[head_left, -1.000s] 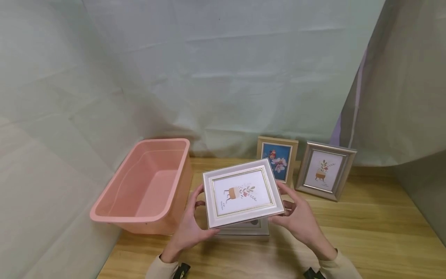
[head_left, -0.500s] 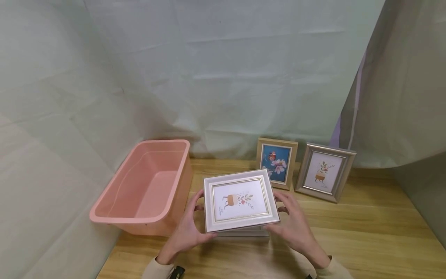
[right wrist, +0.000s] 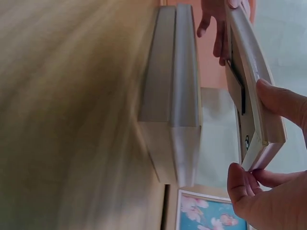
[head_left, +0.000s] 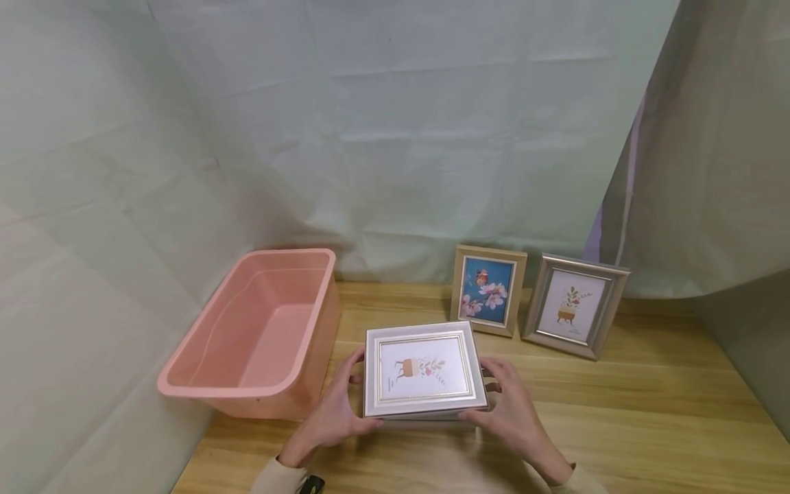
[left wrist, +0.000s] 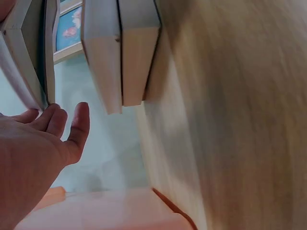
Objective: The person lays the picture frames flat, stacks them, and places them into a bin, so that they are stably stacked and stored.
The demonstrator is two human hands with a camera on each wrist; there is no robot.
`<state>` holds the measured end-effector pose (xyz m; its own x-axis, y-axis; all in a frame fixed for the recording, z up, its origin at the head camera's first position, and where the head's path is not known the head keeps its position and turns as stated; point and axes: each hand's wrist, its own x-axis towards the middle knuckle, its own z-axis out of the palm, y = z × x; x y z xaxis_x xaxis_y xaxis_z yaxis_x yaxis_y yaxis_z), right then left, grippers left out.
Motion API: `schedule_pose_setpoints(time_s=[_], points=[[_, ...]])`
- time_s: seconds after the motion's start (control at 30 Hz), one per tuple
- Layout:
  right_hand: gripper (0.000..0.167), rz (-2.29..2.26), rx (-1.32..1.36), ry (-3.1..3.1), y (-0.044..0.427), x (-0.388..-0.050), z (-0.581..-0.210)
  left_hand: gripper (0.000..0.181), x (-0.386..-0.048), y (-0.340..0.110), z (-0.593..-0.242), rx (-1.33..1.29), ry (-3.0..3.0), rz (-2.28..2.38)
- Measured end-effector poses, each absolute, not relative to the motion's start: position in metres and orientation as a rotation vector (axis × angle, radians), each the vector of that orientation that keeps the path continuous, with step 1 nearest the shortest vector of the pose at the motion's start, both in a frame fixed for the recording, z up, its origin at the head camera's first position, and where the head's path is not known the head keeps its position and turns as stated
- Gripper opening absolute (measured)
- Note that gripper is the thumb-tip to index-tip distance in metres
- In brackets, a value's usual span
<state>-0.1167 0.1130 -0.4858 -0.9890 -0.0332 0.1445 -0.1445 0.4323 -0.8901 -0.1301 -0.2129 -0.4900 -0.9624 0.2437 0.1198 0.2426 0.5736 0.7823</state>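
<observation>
My left hand (head_left: 333, 412) and right hand (head_left: 512, 412) grip a white picture frame (head_left: 426, 370) with a gold inner line by its two short ends. It lies face up, its print of a legged planter turned sideways. Both wrist views show a gap between this frame and the stack of two picture frames (left wrist: 120, 57) on the table below. In the right wrist view, my thumb is on the front rim and my fingertips are at the side and back edge. Part of the stand on its back (right wrist: 236, 91) shows there. From the head view, the held frame hides most of the stack.
A pink plastic tub (head_left: 247, 394) stands at the left on the wooden table (head_left: 666, 412). Towards the back right, a gold frame with a blue flower picture (head_left: 489, 291) and a silver-brown frame (head_left: 574, 305) stand upright. Pale cloth (head_left: 420, 151) hangs behind and at both sides.
Both hands have lowered the white picture frame towards the stack and levelled its slant. More of the blue flower picture shows behind it. The tub and standing frames have stayed put.
</observation>
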Motion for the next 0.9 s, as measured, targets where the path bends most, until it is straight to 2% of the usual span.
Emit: schedule_pose_setpoints(time_s=[0.4,0.9], points=[[0.095,1.653,0.125,-2.599,0.108,-0.119,-0.505,0.14,-0.133,-0.215,-0.499,0.327,2.709,1.367],[0.094,1.686,0.133,-2.576,0.105,-0.121,-0.515,0.137,-0.135,-0.216,-0.506,0.307,2.688,1.302]])
